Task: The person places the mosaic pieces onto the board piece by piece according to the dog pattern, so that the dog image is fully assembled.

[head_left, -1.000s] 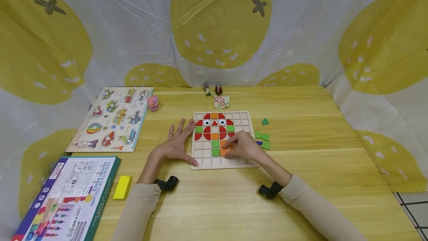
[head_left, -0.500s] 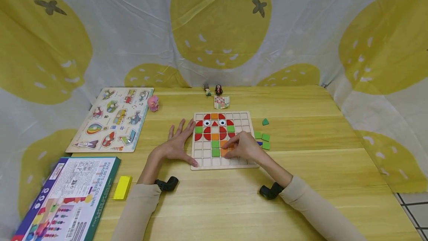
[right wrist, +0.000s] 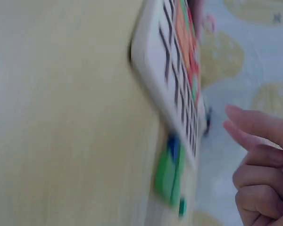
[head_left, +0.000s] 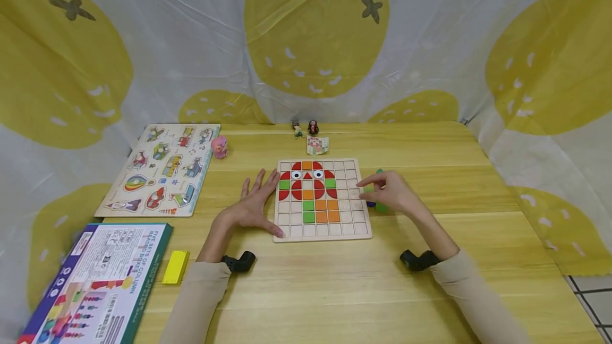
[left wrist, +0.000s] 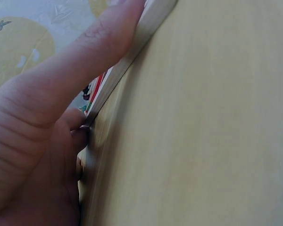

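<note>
A gridded wooden board (head_left: 347,216) lies mid-table, bearing a pattern of red, green, orange and white eye-marked tiles. Orange square tiles (head_left: 333,216) sit beside green ones (head_left: 308,217) in its lower cells. My left hand (head_left: 251,206) is spread at the board's left edge, its thumb resting on the front left corner. Over the right edge hovers my right hand (head_left: 394,192), thumb and forefinger extended with a gap between them, other fingers curled, holding nothing visible. Beneath it, loose green tiles (right wrist: 167,176) and a blue piece (right wrist: 173,141) lie on the table, partly hidden in the head view.
Behind the board are a small pattern card (head_left: 317,145) and two figurines (head_left: 313,127). A picture puzzle board (head_left: 162,174), a pink toy (head_left: 219,147), a yellow block (head_left: 175,267) and a printed box (head_left: 95,285) occupy the left side.
My right hand has let go of an orange tile in the lower cells and moved right, over the loose green tiles. The block of orange squares now shows. My left hand stays put.
</note>
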### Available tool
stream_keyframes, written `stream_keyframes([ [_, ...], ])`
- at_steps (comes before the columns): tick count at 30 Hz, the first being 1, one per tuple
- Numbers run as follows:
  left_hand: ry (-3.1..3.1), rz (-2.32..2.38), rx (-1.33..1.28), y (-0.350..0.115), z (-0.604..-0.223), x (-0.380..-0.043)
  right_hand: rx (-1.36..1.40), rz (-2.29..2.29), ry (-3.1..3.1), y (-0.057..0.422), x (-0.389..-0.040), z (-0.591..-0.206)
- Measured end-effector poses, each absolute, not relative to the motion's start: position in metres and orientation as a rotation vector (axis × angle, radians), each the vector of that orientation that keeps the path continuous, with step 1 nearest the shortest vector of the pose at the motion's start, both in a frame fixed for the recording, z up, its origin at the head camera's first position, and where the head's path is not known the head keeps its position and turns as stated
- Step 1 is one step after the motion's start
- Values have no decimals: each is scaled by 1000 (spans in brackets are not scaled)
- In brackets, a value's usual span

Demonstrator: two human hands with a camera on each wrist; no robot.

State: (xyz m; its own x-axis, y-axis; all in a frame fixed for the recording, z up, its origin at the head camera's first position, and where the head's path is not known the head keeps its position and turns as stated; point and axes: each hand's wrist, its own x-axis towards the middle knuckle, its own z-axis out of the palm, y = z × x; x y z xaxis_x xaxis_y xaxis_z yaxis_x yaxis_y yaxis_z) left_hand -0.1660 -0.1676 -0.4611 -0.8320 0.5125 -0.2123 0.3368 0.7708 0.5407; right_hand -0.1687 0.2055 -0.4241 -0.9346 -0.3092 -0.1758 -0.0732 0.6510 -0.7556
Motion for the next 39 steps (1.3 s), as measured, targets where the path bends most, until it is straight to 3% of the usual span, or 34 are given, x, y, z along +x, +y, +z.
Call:
stream_keyframes([
  [7,2635,690,634,-171,-461,-165,-135,-1134,2571,256,-178,-439],
  [19,2626,698,646,-169,-461,-165,67,-1300,2470,275,-184,-447],
  [27,2630,691,656,-167,-461,-166,-19,-1180,2556,272,-180,-444],
  [32,2630,682,645,-167,-460,-165,-139,-1207,2606,245,-172,-434],
  [39,2629,688,658,-167,-461,-165,-351,-1205,2428,158,-140,-429],
])
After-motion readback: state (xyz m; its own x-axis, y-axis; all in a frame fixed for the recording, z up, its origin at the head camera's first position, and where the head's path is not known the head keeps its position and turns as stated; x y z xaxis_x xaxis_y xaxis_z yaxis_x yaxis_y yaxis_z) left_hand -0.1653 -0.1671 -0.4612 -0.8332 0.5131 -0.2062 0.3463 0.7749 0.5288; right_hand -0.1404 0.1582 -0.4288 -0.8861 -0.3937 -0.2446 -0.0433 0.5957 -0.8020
